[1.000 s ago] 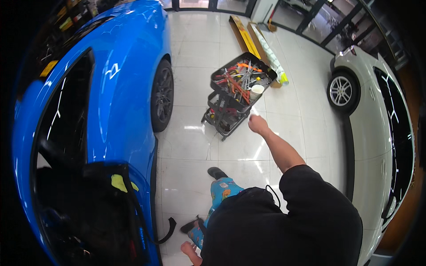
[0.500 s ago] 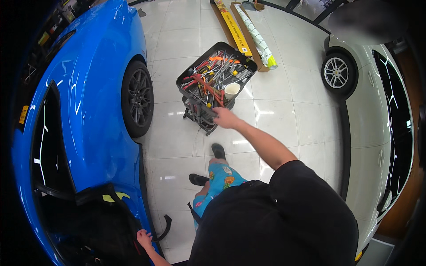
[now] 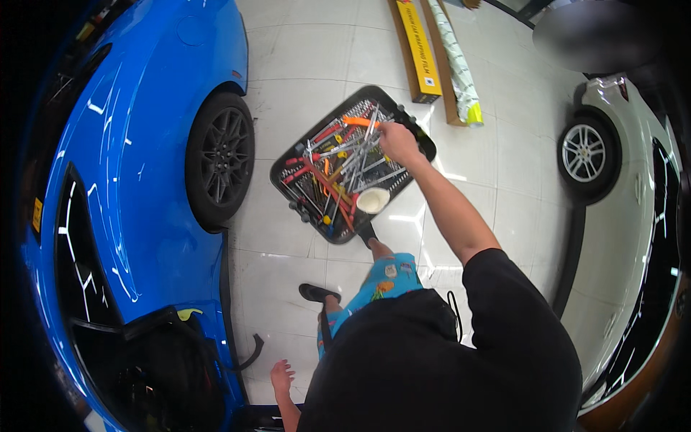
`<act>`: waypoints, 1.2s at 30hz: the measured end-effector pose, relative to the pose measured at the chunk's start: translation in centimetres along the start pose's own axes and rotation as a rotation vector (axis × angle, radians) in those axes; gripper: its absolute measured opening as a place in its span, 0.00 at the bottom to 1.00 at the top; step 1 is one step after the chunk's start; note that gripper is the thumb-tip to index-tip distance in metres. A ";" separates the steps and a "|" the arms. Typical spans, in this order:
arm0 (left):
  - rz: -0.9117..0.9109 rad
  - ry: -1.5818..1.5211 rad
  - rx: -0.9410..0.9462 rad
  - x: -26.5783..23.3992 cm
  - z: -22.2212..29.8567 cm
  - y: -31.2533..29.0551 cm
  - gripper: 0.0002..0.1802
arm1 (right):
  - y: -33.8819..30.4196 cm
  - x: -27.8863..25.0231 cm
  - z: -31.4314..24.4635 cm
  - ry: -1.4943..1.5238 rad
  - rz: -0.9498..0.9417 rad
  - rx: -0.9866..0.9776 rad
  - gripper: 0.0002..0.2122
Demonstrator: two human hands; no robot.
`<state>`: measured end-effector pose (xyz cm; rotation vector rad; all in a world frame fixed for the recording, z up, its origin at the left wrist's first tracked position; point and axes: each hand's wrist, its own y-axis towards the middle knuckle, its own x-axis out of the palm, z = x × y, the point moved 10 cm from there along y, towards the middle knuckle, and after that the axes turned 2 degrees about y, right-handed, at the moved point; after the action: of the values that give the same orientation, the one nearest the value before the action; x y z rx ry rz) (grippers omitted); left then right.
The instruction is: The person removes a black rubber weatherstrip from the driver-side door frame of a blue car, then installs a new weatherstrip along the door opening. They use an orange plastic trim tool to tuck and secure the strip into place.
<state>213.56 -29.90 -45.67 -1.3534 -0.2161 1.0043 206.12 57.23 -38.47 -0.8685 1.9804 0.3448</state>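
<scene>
A black mesh tool tray (image 3: 280,175), the top of a cart, stands in front of me, heaped with hand tools. My right hand (image 3: 398,142) reaches over its far right part, closed among the tools, with its fingertips mostly hidden. Beside its knuckles lies an orange tool (image 3: 360,122); whether I grip it is unclear. Red-handled tools (image 3: 327,186) and thin metal rods are tangled closer to me. A white cup (image 3: 373,201) leans in the near right corner. My left hand (image 3: 283,374) hangs low at my left side, open and holding nothing, fingers loosely bent.
A blue car (image 3: 155,180) with an open door flanks me on the left. A black curved strip (image 3: 253,353) is near that door. On the right is a pale car (image 3: 612,237). A long yellow box (image 3: 417,50) and a boxed roll (image 3: 457,68) lie beyond the tray.
My right hand has gone from the cart's near edge to the tools at its far right. The cart appears closer and turned. My left hand has come away from the blue car's door area.
</scene>
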 end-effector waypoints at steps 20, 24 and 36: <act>0.277 -0.810 0.356 0.8 13.3 -15.3 0.13 | 1.7 -9.2 -15.9 0.499 0.101 -0.186 0.11; 0.154 -0.839 0.531 -2.0 13.3 -16.4 0.17 | -13.9 1.7 -35.1 0.585 -0.545 -0.306 0.11; 0.618 -0.910 0.460 -23.3 -4.5 -23.3 0.10 | -60.6 25.1 -57.5 1.040 -1.696 0.284 0.06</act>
<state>213.83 -46.88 -17.05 -0.4578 -0.2214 2.0173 203.23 -28.49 -22.36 -2.3592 1.2178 -1.5390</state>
